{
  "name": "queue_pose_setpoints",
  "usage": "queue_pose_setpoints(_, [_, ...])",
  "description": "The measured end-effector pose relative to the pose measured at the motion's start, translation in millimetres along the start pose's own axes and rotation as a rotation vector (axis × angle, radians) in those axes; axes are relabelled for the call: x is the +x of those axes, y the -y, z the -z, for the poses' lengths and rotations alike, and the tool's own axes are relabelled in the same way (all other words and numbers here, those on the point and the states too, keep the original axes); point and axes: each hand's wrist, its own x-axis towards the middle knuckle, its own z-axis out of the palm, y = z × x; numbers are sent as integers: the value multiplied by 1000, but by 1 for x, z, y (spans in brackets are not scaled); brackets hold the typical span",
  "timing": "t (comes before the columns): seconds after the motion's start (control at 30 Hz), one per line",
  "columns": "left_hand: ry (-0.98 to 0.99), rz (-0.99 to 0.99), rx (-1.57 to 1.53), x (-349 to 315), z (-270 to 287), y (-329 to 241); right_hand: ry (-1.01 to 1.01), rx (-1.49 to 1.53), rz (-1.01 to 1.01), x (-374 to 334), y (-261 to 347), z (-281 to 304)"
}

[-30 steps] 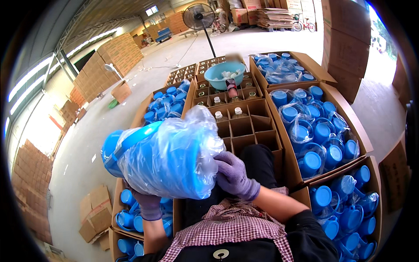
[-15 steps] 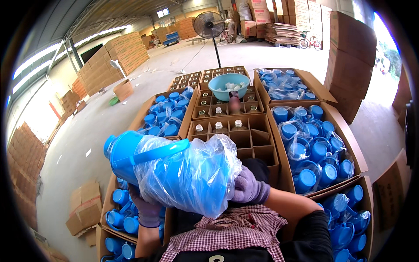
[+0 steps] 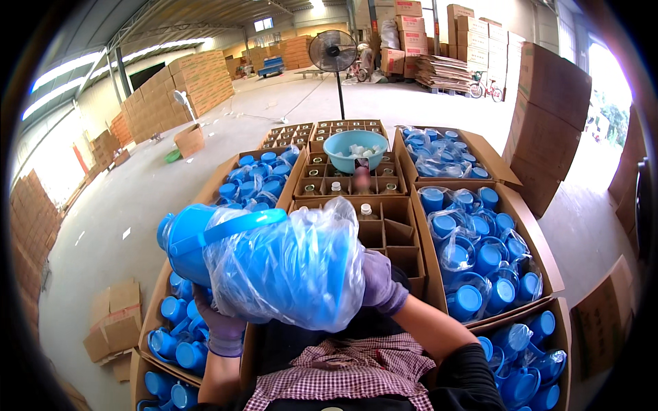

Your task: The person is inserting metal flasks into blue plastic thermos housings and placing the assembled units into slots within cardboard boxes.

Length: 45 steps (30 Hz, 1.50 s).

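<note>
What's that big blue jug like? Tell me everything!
The blue jug is held in midair, tipped on its side, its narrower end toward the picture's left. It looks like shiny plastic, with a curved handle. A clear, crinkled bag covers its wide body, leaving the narrower end bare. The left hand supports it underneath; the right hand is at the bagged wide end.

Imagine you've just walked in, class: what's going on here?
A gloved person holds a blue jug roughly sideways, cap end leftward. A clear bag covers the rest. The left hand is under the jug; the right hand is at the bag's other end, fingers hidden. Boxes of blue jugs stand on both sides. Ahead, a divided box holds bottles, with a pale-blue basin beyond.
</note>
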Motion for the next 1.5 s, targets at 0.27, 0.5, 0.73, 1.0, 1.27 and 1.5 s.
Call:
queue_pose_setpoints(0.27, [-188,-196,62,10,3,-18,-171,475,-479,-24,23,-67])
queue_pose_setpoints(0.5, [24,-6,-155,8,19,-6,-47,606,-566,-50,5,-57])
queue_pose_setpoints(0.73, [-296,-83,1,1,-13,8,-470,1565,-993,-100,-29,-120])
queue_pose_setpoints(1.0, [-343,-127,235,4,-1,-21,130,846,-1287,-75,-9,-27])
queue_pose_setpoints(1.27, [300,-75,-38,26,51,-14,97,141,-604,-102,-5,-70])
queue_pose_setpoints(1.5, [248,-644,1095,41,-54,-37,-106,823,-662,15,53,-15])
